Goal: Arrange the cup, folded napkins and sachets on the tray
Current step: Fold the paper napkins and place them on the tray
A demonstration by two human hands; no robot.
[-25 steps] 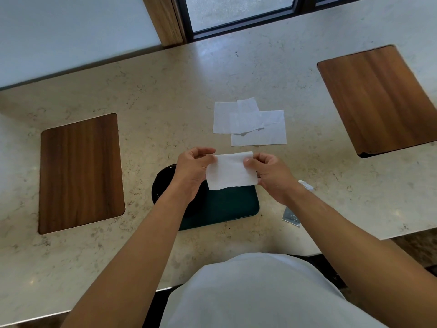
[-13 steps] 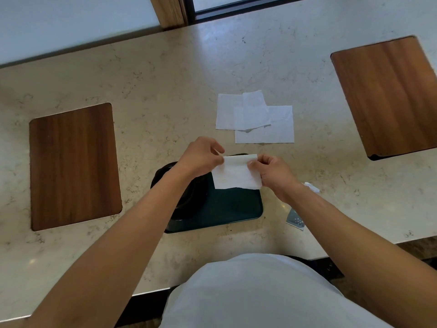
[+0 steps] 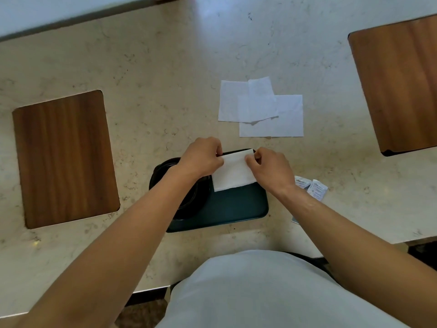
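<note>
A dark green tray [image 3: 227, 209] lies on the counter in front of me. A black cup [image 3: 189, 200] stands on its left part, mostly hidden under my left forearm. Above the tray's far end I hold a white napkin [image 3: 233, 172] by its top edge: my left hand [image 3: 201, 157] pinches the left corner and my right hand [image 3: 269, 168] the right corner. Several flat white napkins [image 3: 260, 107] lie overlapping on the counter beyond the tray. Two white sachets [image 3: 312, 187] lie right of the tray, by my right wrist; another is partly hidden under my right forearm.
The counter [image 3: 165, 91] is pale marble with wooden inlay panels at the left [image 3: 63, 157] and right [image 3: 402, 86]. Its near edge runs just in front of my body. A wall borders the far side.
My hands have drawn closer together on the napkin, which now looks narrower and sits lower over the tray. The camera has tilted down.
</note>
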